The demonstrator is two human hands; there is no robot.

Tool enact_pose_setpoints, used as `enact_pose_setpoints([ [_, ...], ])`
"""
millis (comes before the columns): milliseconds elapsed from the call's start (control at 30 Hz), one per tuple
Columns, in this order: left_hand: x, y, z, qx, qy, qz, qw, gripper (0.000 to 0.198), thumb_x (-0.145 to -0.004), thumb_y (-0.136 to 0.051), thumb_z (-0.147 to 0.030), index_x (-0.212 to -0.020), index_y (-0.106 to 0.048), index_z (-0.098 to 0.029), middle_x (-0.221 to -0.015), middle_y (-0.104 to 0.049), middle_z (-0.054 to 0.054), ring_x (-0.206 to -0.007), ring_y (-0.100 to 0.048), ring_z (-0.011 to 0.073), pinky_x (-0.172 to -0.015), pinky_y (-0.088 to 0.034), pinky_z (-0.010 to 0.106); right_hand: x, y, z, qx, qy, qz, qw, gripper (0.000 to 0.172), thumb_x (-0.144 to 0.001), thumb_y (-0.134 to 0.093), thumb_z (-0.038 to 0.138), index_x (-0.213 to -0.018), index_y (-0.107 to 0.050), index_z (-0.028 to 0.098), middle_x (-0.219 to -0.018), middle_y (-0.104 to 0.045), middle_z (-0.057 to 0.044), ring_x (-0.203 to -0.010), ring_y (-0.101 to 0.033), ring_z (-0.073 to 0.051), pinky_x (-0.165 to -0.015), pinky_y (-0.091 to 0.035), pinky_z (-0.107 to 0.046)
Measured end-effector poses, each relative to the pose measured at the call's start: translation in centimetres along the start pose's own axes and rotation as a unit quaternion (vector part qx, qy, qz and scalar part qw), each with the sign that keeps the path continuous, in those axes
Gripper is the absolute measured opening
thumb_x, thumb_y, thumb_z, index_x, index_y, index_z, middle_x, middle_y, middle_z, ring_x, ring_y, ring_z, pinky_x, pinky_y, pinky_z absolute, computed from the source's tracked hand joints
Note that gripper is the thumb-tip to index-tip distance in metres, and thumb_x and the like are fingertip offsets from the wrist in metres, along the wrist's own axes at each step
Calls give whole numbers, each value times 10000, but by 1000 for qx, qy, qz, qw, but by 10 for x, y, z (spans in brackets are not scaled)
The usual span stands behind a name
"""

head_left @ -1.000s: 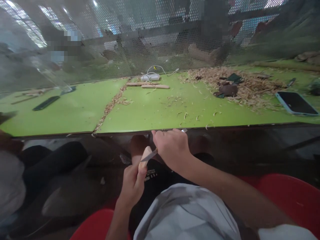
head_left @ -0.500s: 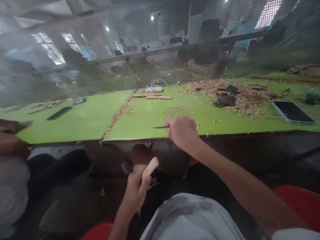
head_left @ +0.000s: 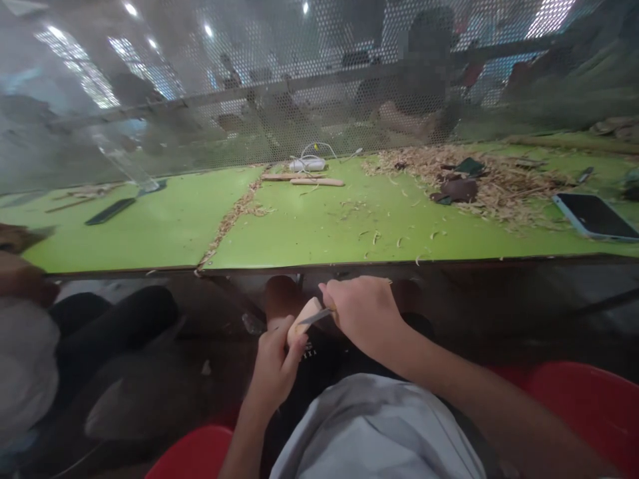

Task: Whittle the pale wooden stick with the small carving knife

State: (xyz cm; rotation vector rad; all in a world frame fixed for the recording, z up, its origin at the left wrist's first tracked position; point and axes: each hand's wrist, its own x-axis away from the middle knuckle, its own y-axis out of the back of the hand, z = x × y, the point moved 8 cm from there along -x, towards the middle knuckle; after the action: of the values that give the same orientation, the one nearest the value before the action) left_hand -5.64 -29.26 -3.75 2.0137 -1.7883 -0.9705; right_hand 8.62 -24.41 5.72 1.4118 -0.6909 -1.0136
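My left hand (head_left: 277,359) is closed around a pale piece of wood (head_left: 305,318), its free end tilted up and to the right. In my right hand (head_left: 367,316) is a knife (head_left: 317,317), the handle mostly hidden by my fingers. The blade points left and lies against the wood, just above my left thumb. Both hands are over my lap, in front of the table's near edge.
The green table (head_left: 299,229) carries wood shavings (head_left: 504,186), two wooden sticks (head_left: 317,181), a white device with cable (head_left: 307,163) and a phone (head_left: 599,216). A mesh panel (head_left: 319,100) stands behind. Another person's arm (head_left: 22,276) is at left; red stools (head_left: 192,456) are beside me.
My right hand has come down from above the table toward my lap, bringing the knife blade onto the wood. My left hand keeps hold of the wood, nearly in place.
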Motion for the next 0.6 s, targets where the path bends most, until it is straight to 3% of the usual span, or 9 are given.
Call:
enact_pose_setpoints([
  [233, -3, 5, -8, -24, -25, -1, 999, 366, -931, -438, -406, -692, -544, -149, -547, -427, -36, -511, -388, 102, -525, -271, 235, 0, -4, 1, 19, -19, -52, 998, 422, -1001, -396, 286, -675, -643, 182, -582, -681, -63, -593, -663, -182, -522, -212, -295],
  [433, -5, 6, -20, -21, -56, 14, 998, 390, -938, -453, -364, -598, -459, -171, -515, -419, -43, -471, -352, 86, -478, -240, 231, 5, 2, 7, 63, -1, -205, 977, 435, -997, -398, 215, -595, -562, 182, -485, -609, -27, -500, -586, -143, -554, -223, -308],
  [600, 1, 10, -21, -19, -30, 35, 999, 353, -943, -438, -333, -655, -537, -154, -527, -424, -45, -475, -364, 85, -470, -243, 228, 7, 9, 11, 74, 10, -303, 950, 447, -991, -404, 188, -557, -510, 190, -441, -554, -8, -459, -520, -130, -562, -211, -317],
])
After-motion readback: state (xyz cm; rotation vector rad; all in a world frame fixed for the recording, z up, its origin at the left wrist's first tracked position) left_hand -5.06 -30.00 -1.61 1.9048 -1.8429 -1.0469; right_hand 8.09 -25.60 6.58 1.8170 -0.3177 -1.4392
